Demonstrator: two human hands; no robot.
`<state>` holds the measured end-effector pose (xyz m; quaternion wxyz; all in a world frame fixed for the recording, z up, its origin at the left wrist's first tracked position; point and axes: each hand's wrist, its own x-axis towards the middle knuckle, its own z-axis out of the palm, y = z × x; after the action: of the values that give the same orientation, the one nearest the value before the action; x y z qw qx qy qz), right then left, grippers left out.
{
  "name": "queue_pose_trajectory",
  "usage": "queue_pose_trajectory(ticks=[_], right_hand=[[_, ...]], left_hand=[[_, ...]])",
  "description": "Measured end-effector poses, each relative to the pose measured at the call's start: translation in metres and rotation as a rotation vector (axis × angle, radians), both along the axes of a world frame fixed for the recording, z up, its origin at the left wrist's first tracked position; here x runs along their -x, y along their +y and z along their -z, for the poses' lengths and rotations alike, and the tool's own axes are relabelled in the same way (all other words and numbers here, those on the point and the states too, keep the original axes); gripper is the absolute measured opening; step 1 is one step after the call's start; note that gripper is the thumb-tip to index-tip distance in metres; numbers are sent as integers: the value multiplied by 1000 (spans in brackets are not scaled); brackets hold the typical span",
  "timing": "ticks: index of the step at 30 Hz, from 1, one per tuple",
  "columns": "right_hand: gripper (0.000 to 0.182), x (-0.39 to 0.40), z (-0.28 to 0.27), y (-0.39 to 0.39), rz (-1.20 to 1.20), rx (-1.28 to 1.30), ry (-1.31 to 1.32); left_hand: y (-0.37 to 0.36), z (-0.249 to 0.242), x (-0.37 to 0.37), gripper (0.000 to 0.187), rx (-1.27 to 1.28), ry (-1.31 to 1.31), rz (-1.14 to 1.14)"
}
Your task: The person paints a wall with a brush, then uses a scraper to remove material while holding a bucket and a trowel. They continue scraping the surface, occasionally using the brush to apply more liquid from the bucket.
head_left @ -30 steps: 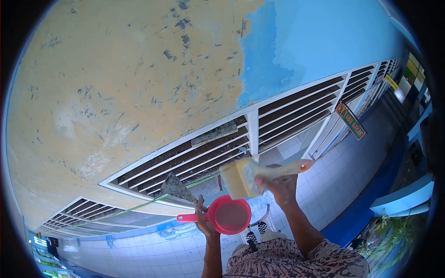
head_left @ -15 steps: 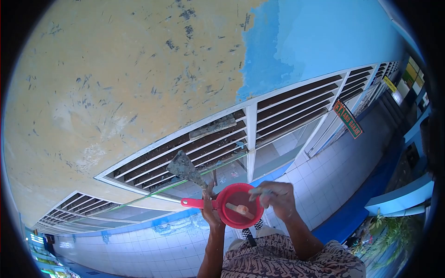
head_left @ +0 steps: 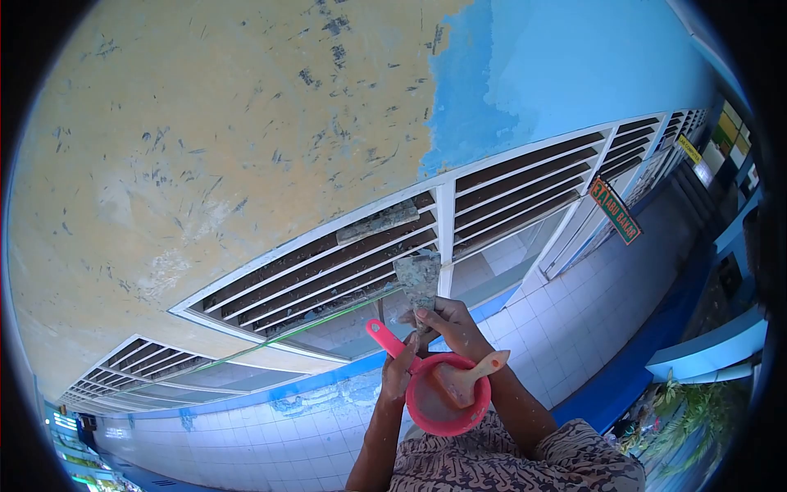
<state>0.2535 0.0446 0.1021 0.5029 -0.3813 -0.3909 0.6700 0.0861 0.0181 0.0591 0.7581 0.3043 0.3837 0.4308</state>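
Observation:
My left hand [head_left: 399,371] is closed around the base of the handle of a pink water dipper [head_left: 448,428]. Inside the dipper, a paintbrush [head_left: 475,373] leans with its pale handle over the rim and its bristles down in the bowl. Just above, my right hand [head_left: 449,322] grips a putty knife [head_left: 419,277] near the bottom of its blade, which is wide, grey and crusted, and points up. The knife's lower end reaches down to the fingers of my left hand, where it is partly hidden.
Ahead rises a wall [head_left: 246,107] of scuffed tan and blue paint. Below it run louvred windows [head_left: 525,172], with a dirty flat board [head_left: 377,223] on the slats. A green string [head_left: 328,318] crosses the window. A hanging sign [head_left: 615,211], white tiles [head_left: 320,443] and plants [head_left: 689,422] are around.
My right hand has moved left and taken hold of the putty knife, which has shifted right and turned more upright. The dipper has tilted and moved lower right; the brush handle now leans over its rim.

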Motion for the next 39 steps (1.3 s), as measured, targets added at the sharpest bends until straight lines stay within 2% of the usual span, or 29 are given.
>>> queue_pose_trajectory(ticks=[1,2,3,5,7,11,12,13,14,16,17,19,20,21,22,23,25,26,27,29,30,33,35,37,39], right_hand=[[33,0,2,0,2,-2,2],[37,1,6,1,123,-58,45],[40,0,12,2,244,-112,90],[29,-9,19,11,554,-130,338],[28,-39,25,19,696,-78,333],[29,-74,1,12,681,50,279],[37,-76,-3,12,666,58,69],[45,-77,-4,11,646,66,-139],[45,-80,-2,11,648,66,-136],[62,-85,6,11,587,-69,-338],[62,-86,11,12,591,-70,-330],[78,-87,19,15,640,-171,-425],[78,-89,24,18,642,-172,-418],[76,-90,28,20,680,-248,-611],[74,-90,31,21,714,-326,-806],[74,-86,20,18,716,-327,-799],[80,-65,-25,7,640,-147,-245],[61,-56,-38,4,624,-71,-75],[61,-49,-37,6,624,-73,-69],[37,-35,-36,9,524,-122,147],[28,-27,-43,8,534,-137,190],[27,-15,-52,12,439,-176,223],[26,-7,-59,11,478,-162,210],[25,-3,-71,7,573,-47,146],[22,-7,-66,6,582,-28,122]], left_hand=[[1,7,2,42,3,-25,34],[2,19,1,41,13,-71,-13],[3,-1,-3,41,12,-68,-11],[3,-39,-11,50,-103,-89,-41],[14,-30,1,53,-158,-93,-96],[50,-29,24,62,-300,-139,-278],[58,-39,25,62,-300,-139,-275],[67,-52,25,64,-357,-149,-369],[76,-66,24,66,-416,-157,-463],[93,-95,22,65,-461,-192,-525],[102,-106,22,64,-504,-230,-591],[122,-118,31,58,-606,-289,-578],[130,-123,32,53,-699,-350,-568],[132,-136,27,53,-702,-343,-564],[132,-151,22,49,-675,-333,-657],[132,-161,19,46,-649,-323,-749],[136,-164,17,44,-693,-298,-733],[136,-164,13,45,-704,-297,-734],[135,-164,8,45,-715,-296,-736],[131,-160,-2,45,-673,-328,-722],[127,-156,-7,45,-624,-364,-712],[113,-139,-18,46,-636,-339,-631],[107,-120,-23,45,-589,-335,-643],[94,-106,-31,44,-594,-207,-674],[87,-88,-32,41,-621,-231,-619]])
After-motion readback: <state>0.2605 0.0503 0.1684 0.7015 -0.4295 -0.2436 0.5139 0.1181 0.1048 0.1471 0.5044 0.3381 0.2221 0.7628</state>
